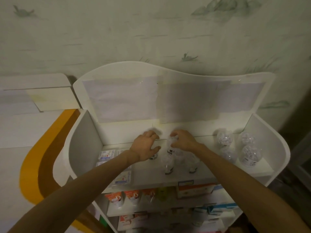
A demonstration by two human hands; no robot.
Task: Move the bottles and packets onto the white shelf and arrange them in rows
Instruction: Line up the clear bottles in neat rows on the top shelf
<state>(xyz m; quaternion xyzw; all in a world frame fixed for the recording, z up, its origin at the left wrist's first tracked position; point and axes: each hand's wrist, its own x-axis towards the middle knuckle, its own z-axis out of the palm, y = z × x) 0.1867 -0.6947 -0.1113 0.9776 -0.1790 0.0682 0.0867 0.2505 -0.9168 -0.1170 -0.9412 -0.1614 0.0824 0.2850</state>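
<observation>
On the top tier of the white shelf [208, 175], my left hand [145, 147] curls over the top of a clear bottle [154, 157] whose dark-banded base shows below my palm. My right hand [182, 140] grips the cap end of a second clear bottle [170, 145] at the back middle. Two more clear bottles [168, 163] [192, 163] stand just in front, under my right wrist. Several bottles [249, 153] stand in rows at the shelf's right end. Flat white packets [107, 154] lie at the left end.
The shelf has a tall curved back panel [151, 98] and raised side walls [84, 137]. Lower tiers hold orange-and-white pouches [116, 198] and boxes [195, 190]. A white and orange counter [33, 157] sits to the left. Patterned wall behind.
</observation>
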